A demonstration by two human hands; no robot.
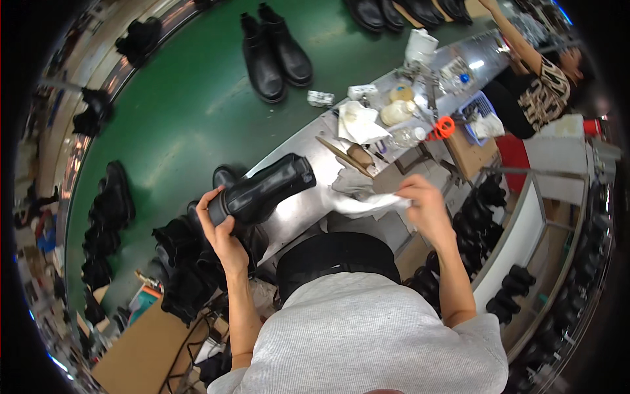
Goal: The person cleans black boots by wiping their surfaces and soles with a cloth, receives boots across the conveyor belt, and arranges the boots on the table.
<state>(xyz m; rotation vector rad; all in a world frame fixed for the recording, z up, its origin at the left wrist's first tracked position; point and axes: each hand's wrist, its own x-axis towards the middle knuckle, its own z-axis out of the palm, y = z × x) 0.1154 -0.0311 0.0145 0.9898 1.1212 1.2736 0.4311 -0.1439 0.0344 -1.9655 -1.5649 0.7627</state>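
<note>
A black leather ankle boot (259,190) lies tilted over the near edge of the metal worktop, its toe end in my left hand (223,233). The fingers of that hand wrap round the sole and toe, and the boot's shaft points up and to the right. My right hand (425,207) pinches one end of a white cloth (361,205), which is blurred and stretches left towards the boot. Cloth and boot look apart. Beyond the cloth, a wooden-handled brush (346,156) rests on the metal surface.
A pair of black boots (275,56) stands on the green belt (190,125). Piled boots (184,256) crowd my left side. Bottles (398,113), orange-handled scissors (441,128) and a blue basket (479,115) fill the bench's far right. Another person (545,85) is at the upper right.
</note>
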